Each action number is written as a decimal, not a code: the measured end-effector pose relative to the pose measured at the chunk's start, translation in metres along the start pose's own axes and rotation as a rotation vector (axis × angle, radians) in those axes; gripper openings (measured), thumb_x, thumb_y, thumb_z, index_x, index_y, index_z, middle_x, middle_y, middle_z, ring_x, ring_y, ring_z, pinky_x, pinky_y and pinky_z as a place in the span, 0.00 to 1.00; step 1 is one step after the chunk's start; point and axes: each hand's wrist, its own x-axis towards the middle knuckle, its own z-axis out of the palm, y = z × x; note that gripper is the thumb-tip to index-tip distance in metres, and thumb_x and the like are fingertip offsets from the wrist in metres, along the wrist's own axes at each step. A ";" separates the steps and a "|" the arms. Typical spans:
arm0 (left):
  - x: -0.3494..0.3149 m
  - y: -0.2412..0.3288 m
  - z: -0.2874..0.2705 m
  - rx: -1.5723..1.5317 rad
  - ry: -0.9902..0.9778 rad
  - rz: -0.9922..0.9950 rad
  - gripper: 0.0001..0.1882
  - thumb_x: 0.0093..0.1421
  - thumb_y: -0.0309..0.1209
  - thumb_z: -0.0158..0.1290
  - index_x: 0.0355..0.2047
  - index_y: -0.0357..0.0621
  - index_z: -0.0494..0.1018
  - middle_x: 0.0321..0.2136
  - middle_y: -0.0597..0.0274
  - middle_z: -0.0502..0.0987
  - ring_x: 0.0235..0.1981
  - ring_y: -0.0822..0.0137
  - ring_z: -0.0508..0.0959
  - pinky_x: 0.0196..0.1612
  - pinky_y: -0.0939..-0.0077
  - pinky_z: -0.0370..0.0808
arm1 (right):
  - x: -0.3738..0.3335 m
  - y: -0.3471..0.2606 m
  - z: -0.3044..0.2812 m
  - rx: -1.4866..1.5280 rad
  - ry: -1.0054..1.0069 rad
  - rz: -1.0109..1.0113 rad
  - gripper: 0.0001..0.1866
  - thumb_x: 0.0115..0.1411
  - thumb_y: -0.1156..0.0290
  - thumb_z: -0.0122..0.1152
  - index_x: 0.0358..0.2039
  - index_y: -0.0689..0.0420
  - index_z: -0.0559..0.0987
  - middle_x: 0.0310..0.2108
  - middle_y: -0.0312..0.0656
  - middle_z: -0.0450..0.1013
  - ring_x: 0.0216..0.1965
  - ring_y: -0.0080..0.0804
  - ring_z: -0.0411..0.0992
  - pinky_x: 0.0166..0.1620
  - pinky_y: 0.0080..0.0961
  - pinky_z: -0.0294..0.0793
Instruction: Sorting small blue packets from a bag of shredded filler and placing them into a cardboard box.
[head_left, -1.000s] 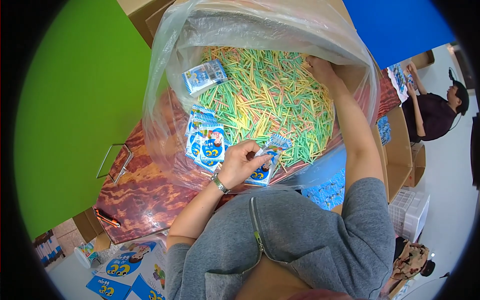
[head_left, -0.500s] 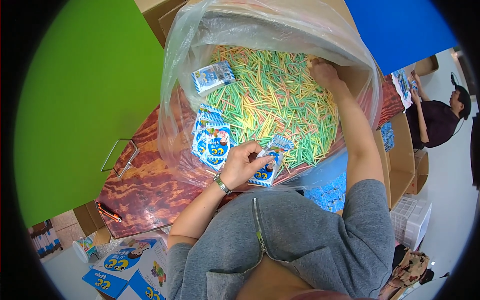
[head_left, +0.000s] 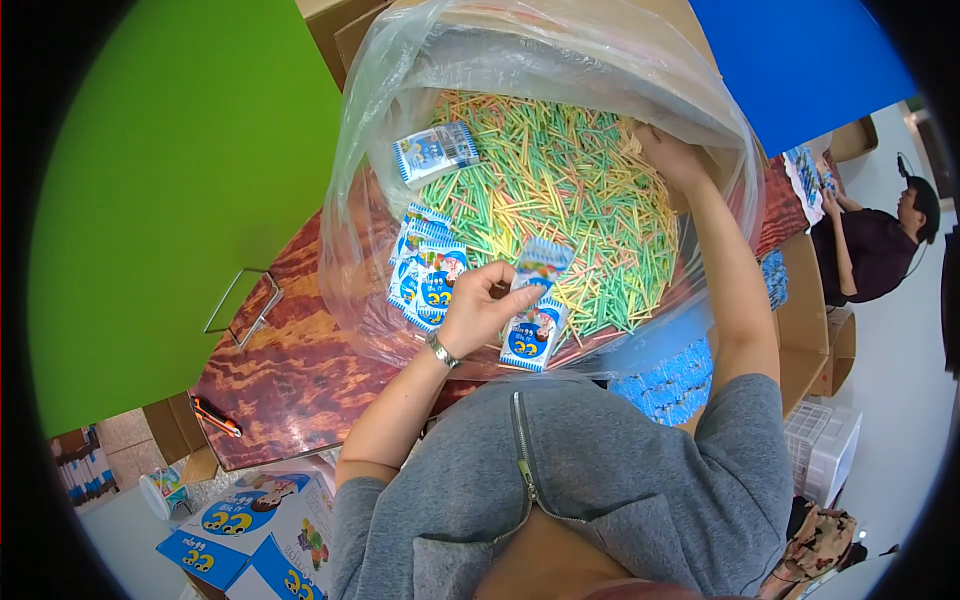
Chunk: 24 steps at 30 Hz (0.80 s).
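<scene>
The fingers of the left hand (head_left: 490, 305) are closed in a narrow pinch, thumb against forefinger, on a small glossy packet (head_left: 545, 260) with a crimped upper edge. This packet is tilted above the near edge of a heap of thin sticks (head_left: 560, 190). Just below it, partly overlapped in the view, is a second packet (head_left: 533, 338), white and blue, with a printed cartoon figure. The right hand (head_left: 668, 158) reaches to the far right side of the heap; its fingertips are hidden there, so I cannot tell if they hold something.

The sticks are straight, slender and matt, in pale green, yellow and pink, lying crosswise in every direction. Left of the left hand, several flat packets (head_left: 436, 282) overlap in a loose pile, and farther up a single packet (head_left: 437, 152) rests at the edge of the sticks, its film wrinkled and shiny.

Around all this spreads a large bag (head_left: 345, 230) of thin, cloudy plastic, full of soft folds. Under it is a counter (head_left: 300, 365) with a polished, reddish-brown marbled surface. Near its left corner lies a slim orange and black cutter (head_left: 216, 416); below stands a printed cardboard box (head_left: 240, 530) with flat faces.
</scene>
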 end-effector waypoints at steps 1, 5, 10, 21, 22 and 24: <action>0.004 -0.003 0.000 -0.123 -0.002 -0.007 0.09 0.57 0.30 0.62 0.29 0.37 0.76 0.27 0.66 0.79 0.26 0.81 0.75 0.28 0.83 0.72 | -0.001 -0.012 -0.008 0.488 -0.218 0.379 0.15 0.61 0.63 0.52 0.43 0.59 0.74 0.33 0.44 0.70 0.35 0.33 0.67 0.40 0.31 0.67; 0.023 0.010 0.014 -0.576 0.012 -0.103 0.10 0.62 0.28 0.56 0.41 0.35 0.75 0.37 0.66 0.79 0.37 0.79 0.76 0.41 0.80 0.73 | -0.016 -0.081 -0.031 1.258 -0.585 0.763 0.13 0.63 0.60 0.52 0.41 0.54 0.75 0.25 0.27 0.64 0.22 0.10 0.55 0.23 0.12 0.55; 0.036 0.005 0.031 -0.893 0.038 -0.161 0.07 0.64 0.27 0.54 0.40 0.37 0.74 0.38 0.66 0.79 0.39 0.78 0.76 0.43 0.81 0.72 | -0.039 -0.121 -0.002 1.309 -0.733 0.695 0.11 0.64 0.62 0.52 0.39 0.56 0.73 0.22 0.27 0.64 0.18 0.13 0.56 0.20 0.15 0.52; 0.037 -0.010 0.024 -0.602 0.305 -0.126 0.07 0.61 0.28 0.58 0.30 0.37 0.76 0.25 0.69 0.78 0.22 0.83 0.71 0.24 0.87 0.67 | -0.074 -0.171 0.051 1.493 -0.289 0.674 0.15 0.66 0.68 0.46 0.51 0.60 0.69 0.40 0.38 0.74 0.39 0.22 0.72 0.40 0.22 0.73; 0.037 -0.011 0.021 -0.521 0.311 -0.139 0.07 0.60 0.28 0.59 0.29 0.37 0.76 0.22 0.70 0.76 0.20 0.84 0.70 0.22 0.87 0.65 | -0.075 -0.172 0.055 1.492 -0.289 0.672 0.15 0.66 0.68 0.46 0.51 0.60 0.69 0.40 0.38 0.74 0.39 0.22 0.72 0.40 0.22 0.73; 0.039 -0.002 0.019 -0.473 0.321 -0.122 0.08 0.60 0.29 0.59 0.28 0.37 0.76 0.22 0.70 0.76 0.20 0.84 0.69 0.21 0.87 0.64 | -0.076 -0.178 0.058 1.561 -0.193 0.688 0.14 0.67 0.69 0.45 0.50 0.60 0.68 0.40 0.39 0.74 0.40 0.23 0.73 0.40 0.22 0.74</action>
